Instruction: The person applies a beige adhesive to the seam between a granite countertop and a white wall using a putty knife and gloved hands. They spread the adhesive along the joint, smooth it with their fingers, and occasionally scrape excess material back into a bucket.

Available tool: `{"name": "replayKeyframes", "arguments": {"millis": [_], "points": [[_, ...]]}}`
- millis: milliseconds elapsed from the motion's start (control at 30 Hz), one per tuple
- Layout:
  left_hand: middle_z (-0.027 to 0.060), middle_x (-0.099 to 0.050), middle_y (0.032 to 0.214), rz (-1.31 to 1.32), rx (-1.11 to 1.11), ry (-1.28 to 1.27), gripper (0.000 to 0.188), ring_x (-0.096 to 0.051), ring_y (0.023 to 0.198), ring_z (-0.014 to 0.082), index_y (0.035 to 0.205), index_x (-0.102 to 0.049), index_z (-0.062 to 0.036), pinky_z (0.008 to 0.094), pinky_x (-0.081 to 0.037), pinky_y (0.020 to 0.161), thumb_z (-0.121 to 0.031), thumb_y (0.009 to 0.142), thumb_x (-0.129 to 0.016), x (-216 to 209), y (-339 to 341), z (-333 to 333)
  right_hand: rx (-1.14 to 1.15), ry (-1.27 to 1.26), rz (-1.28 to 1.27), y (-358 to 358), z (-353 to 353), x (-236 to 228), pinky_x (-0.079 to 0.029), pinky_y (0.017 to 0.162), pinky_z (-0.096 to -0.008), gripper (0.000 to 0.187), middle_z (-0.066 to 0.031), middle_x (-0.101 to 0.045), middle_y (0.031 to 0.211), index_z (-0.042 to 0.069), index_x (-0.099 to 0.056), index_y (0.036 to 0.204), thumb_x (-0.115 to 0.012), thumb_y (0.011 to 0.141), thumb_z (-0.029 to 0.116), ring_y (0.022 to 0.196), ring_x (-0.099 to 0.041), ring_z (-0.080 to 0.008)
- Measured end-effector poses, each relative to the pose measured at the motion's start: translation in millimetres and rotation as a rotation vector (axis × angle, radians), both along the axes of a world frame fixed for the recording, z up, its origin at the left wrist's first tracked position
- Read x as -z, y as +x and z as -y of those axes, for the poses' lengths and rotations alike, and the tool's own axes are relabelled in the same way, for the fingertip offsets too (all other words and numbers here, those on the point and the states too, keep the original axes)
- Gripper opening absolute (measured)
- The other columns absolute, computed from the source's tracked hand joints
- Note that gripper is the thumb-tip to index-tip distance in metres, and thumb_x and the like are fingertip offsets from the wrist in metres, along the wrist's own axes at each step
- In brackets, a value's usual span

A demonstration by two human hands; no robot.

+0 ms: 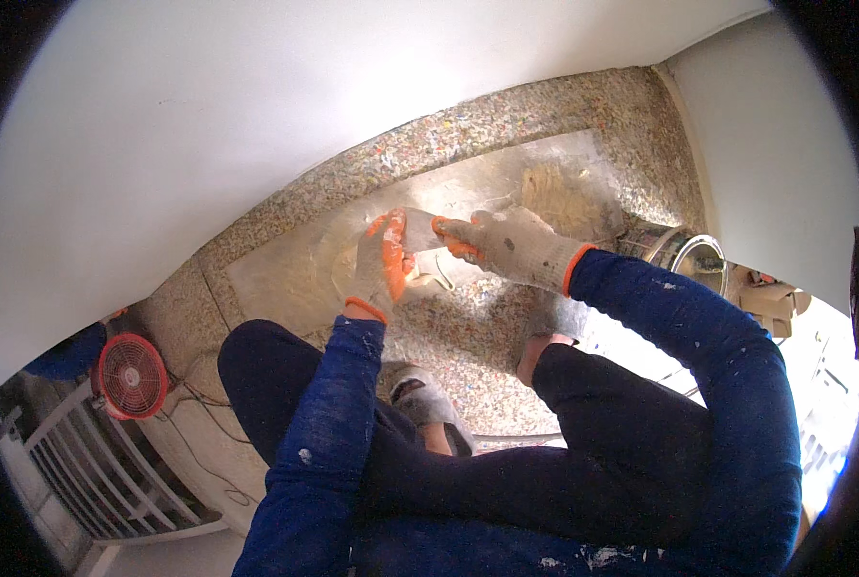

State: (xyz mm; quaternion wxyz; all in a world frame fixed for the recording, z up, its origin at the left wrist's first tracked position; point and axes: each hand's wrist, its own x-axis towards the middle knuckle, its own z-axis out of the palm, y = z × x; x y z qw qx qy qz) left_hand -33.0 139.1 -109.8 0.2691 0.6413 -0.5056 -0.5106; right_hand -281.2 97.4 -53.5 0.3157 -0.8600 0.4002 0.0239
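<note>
I wear pale knit gloves with orange palms and cuffs, stained grey. My left hand is closed on one side of a flat, grey, scraper-like blade. At the blade's other side, my right hand pinches it, thumb and fingers together. Just below the blade shows a pale, bent loop; whether it belongs to the blade I cannot tell. Both hands are above a long, shiny metal sheet on the speckled floor. Tan paste-like smears lie on its right part.
A smooth white wall curves along the far side. At right stand a round bucket and a torn cardboard box. To the left are a round red fan, loose cables and a white slatted frame. My sandalled foot rests below.
</note>
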Motion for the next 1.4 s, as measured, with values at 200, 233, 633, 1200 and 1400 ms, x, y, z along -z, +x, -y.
{"name": "replayKeyframes", "arguments": {"millis": [200,233,633,1200,1400], "points": [[-0.0002,-0.062,0.096,-0.170,-0.188,0.423,0.042,-0.053,0.073,0.0054,0.123,-0.060,-0.0084,0.0216,-0.040,0.056,-0.043,0.099,-0.059,-23.4,-3.5,14.2,0.024,0.058,0.079,-11.4,3.9,7.0,-0.056,0.064,-0.0440,0.039,-0.0149,-0.069,0.086,0.026,-0.055,0.139,-0.052,0.102,0.039,0.071,-0.070,-0.0326],[-0.0017,-0.061,0.092,-0.160,-0.147,0.406,0.041,-0.052,0.070,0.0049,0.121,-0.060,-0.0095,0.0212,-0.039,0.054,-0.044,0.099,-0.059,-28.4,-2.1,14.0,0.033,0.072,0.115,-14.5,4.2,8.3,-0.056,0.065,-0.0437,0.039,-0.0151,-0.069,0.086,0.026,-0.055,0.139,-0.052,0.102,0.037,0.072,-0.069,-0.0330],[0.0054,-0.062,0.100,-0.547,-0.421,0.612,0.060,-0.059,0.084,0.0195,0.124,-0.058,-0.0051,0.0345,-0.051,0.069,-0.058,0.098,-0.051,-70.2,39.5,38.6,-0.116,-0.118,-0.096,-73.0,-4.0,57.2,-0.056,0.077,-0.0440,0.035,-0.0086,-0.066,0.110,0.026,-0.057,0.136,-0.052,0.102,0.035,0.089,-0.070,-0.0315],[0.0221,-0.048,0.144,-1.141,-0.324,0.882,0.077,-0.039,0.139,0.0395,0.141,-0.044,0.0022,0.0579,-0.031,0.113,-0.064,0.102,-0.031,-68.3,33.9,24.8,0.232,0.711,0.584,53.4,44.5,36.2,-0.058,0.076,-0.0332,0.044,-0.0110,-0.070,0.111,0.005,-0.056,0.133,-0.066,0.093,0.020,0.084,-0.066,-0.0197],[0.0210,-0.031,0.159,-0.828,-0.500,0.655,0.084,-0.032,0.144,0.0398,0.151,-0.034,-0.0002,0.0585,-0.027,0.116,-0.067,0.100,-0.033,-74.7,27.0,20.7,0.471,1.208,0.860,14.8,44.6,53.6,-0.056,0.084,-0.0330,0.040,-0.0084,-0.062,0.115,0.003,-0.054,0.131,-0.063,0.095,0.018,0.095,-0.063,-0.0159]]}}
